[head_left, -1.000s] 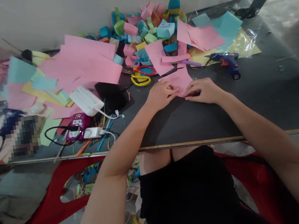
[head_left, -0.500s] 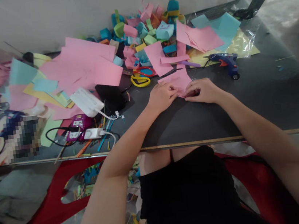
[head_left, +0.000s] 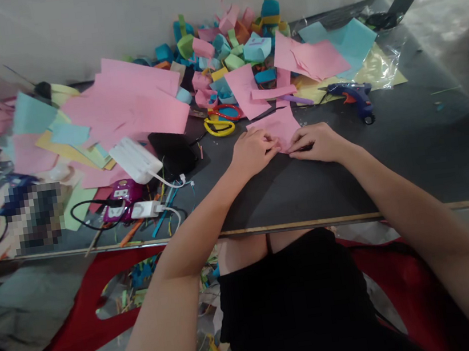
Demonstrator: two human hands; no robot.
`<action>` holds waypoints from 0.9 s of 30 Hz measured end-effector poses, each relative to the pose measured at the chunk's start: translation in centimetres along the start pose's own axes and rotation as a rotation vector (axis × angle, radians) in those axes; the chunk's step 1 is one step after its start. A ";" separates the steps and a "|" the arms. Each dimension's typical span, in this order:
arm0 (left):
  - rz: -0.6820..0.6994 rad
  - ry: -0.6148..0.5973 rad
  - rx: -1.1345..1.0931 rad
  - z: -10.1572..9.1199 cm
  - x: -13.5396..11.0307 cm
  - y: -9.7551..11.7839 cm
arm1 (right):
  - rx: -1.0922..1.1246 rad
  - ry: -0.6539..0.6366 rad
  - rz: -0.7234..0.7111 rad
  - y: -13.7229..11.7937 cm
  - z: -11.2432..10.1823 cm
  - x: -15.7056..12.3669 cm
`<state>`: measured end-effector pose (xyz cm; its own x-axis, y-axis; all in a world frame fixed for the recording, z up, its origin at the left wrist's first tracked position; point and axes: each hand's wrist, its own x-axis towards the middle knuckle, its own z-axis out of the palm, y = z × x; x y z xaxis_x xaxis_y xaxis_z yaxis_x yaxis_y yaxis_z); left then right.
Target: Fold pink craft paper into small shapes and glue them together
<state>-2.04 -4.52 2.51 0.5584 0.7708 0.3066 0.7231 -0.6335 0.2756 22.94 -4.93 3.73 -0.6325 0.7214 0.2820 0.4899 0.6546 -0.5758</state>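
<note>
A pink sheet of paper (head_left: 280, 124) lies on the dark table in front of me, its near edge between my two hands. My left hand (head_left: 254, 150) is at its left side, fingers bent and pressed together on the near edge. On the right, my right hand (head_left: 315, 143) pinches the near right part of the sheet with thumb and fingertips. The fingers partly cover that edge, so any fold there is hard to see. Just beyond the sheet are scissors with red and yellow handles (head_left: 220, 126) and a purple pen-like stick (head_left: 296, 100).
Small folded paper boxes (head_left: 258, 48) in several colours are heaped at the back. Large pink sheets (head_left: 129, 97) lie at left, near a white power adapter (head_left: 135, 161) and a purple power socket (head_left: 124, 198). A blue glue gun (head_left: 356, 99) rests at right.
The near edge of the pink sheet lies flatter between my hands, and the right fingertips have closed slightly toward the left. Otherwise the hands are nearly in the same place.
</note>
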 end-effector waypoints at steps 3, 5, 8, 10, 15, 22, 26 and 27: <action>-0.006 0.001 0.021 -0.2 -0.1 0.4 | -0.028 0.006 -0.010 -0.2 -0.1 -0.1; -0.025 -0.022 0.045 -0.5 -0.1 0.9 | -0.045 0.010 -0.015 -0.3 -0.1 -0.2; -0.070 -0.065 0.094 -1.0 -0.1 1.8 | -0.058 0.018 -0.017 -0.4 -0.1 -0.2; -0.095 -0.083 0.119 -1.2 0.0 2.3 | -0.054 0.023 -0.021 -0.6 -0.2 -0.2; -0.094 -0.064 0.138 -0.9 -0.2 3.0 | -0.036 0.056 0.025 -0.9 -0.2 -0.1; -0.139 -0.041 0.141 -0.8 -0.5 3.5 | 0.007 0.093 0.214 -0.4 -0.2 0.0; -0.180 -0.060 0.136 -1.0 -0.4 3.9 | -0.001 0.100 0.218 -0.2 -0.2 0.0; -0.186 -0.062 0.137 -1.0 -0.4 3.9 | -0.006 0.096 0.210 -0.2 -0.2 0.0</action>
<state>0.18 -7.39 4.39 0.4315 0.8786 0.2047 0.8617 -0.4685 0.1947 23.00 -5.03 3.99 -0.4568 0.8597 0.2285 0.6080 0.4892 -0.6253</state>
